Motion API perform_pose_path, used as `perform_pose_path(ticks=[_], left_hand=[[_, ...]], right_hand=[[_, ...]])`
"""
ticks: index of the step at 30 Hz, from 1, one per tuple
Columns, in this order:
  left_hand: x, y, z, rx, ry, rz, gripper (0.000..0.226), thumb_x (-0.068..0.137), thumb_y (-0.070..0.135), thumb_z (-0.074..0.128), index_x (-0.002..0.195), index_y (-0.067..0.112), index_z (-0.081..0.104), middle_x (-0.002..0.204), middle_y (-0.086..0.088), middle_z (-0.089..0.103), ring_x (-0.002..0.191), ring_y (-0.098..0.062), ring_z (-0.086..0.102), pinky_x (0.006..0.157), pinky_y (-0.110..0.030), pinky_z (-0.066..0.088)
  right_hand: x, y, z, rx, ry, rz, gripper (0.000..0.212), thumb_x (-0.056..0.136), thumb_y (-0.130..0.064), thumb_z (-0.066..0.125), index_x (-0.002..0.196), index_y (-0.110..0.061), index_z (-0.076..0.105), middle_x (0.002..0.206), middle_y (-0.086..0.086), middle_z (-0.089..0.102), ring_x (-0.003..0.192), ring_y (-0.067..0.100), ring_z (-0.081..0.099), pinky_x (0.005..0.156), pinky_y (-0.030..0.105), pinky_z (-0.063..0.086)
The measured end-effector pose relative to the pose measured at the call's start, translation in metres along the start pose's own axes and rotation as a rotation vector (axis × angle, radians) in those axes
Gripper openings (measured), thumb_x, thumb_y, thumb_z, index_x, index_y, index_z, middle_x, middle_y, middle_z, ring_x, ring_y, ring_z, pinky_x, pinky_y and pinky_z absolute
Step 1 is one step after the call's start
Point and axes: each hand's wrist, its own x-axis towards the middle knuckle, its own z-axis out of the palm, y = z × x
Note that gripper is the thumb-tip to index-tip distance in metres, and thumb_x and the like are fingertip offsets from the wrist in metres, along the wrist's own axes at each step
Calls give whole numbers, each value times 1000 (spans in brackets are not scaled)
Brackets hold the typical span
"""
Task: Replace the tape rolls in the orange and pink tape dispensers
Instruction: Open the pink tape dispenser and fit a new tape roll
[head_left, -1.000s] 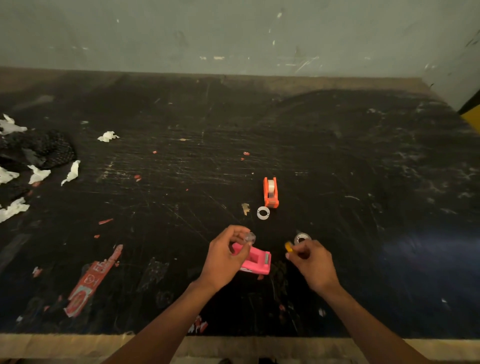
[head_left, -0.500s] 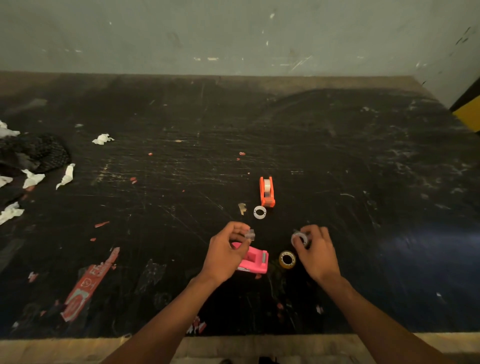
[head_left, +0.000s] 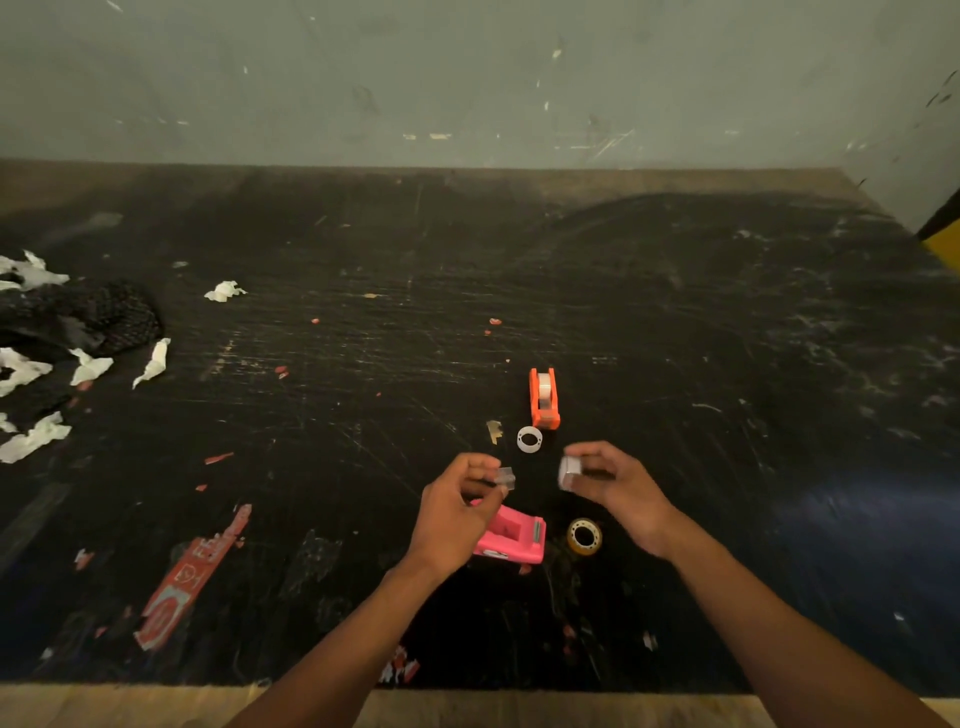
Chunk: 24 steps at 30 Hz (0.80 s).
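Pink dispenser (head_left: 511, 536) reload in hand: left hand (head_left: 453, 512) pinching small clear hub (head_left: 505, 477), right hand (head_left: 615, 488) gripping clear roll (head_left: 570, 472), both raised just above dispenser. Next, probably: seat hub in roll, then drop into empty cradle below left grip. Orange dispenser (head_left: 544, 398) beyond both grips, roll already in.

I note a black, heavily scratched surface (head_left: 675, 322) backed by a scuffed grey wall (head_left: 467, 78). At far left lies a dark mesh cloth (head_left: 88, 319) ringed by torn white paper scraps (head_left: 150, 362). A red printed label strip (head_left: 189, 577) lies flat near the front edge.
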Motion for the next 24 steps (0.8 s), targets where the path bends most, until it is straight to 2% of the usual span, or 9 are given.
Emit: perform_pose_path(ticks=[2,5,8,10,14,19,21,24], left_hand=[[2,3,1,-3,12,-4,32,88,8,69,112,28,60,105,13,68,96,2,66,74,-8,52],[4,6,4,0,-1,6,30,87,9,70,110,26,63,104,13,69,96,2,66,74,-9,53],[4,9,8,20,-4,20,29,86,11,72,112,23,65,104,12,69,96,4,65,76,-5,50],[4,10,9,29,3,39,29,86,10,72,110,25,64,103,11,69,95,6,64,79,-5,49],[0,13,8,72,-2,91,31,85,9,72,104,31,63,102,11,69,95,5,63,83,-6,48],[0,12,5,155,-10,156,27,84,9,74,103,27,69,101,11,69,94,1,64,82,-11,52],[1,10,5,213,-3,185,24,83,14,76,103,26,70,100,11,67,95,-1,63,84,-17,52],[0,12,6,256,-12,225,23,82,18,78,102,23,67,94,12,64,90,0,61,80,-15,50]], right_hand=[[-8,-9,8,130,-66,-28,40,84,-2,72,117,-24,66,120,3,68,116,19,63,103,42,49],[-14,-13,19,133,-114,-112,39,82,-3,75,114,-25,70,120,1,69,115,16,65,100,39,51],[-17,-14,25,165,-168,-138,40,82,-1,75,114,-24,72,122,1,68,113,16,67,97,38,56],[-18,-14,27,164,-175,-141,41,83,0,73,116,-23,71,124,0,67,112,14,68,94,35,57],[-18,-13,29,206,-173,-133,42,85,3,71,120,-21,70,127,2,67,115,16,67,96,40,58],[-21,-14,33,167,-174,-137,41,85,2,71,118,-22,71,122,0,70,114,14,67,98,39,56],[-21,-13,34,227,-199,-120,38,87,-3,70,121,-20,70,123,1,70,115,15,68,99,41,55],[-22,-14,36,354,-225,-59,31,92,-8,65,123,-14,68,122,9,72,112,22,70,97,42,57]])
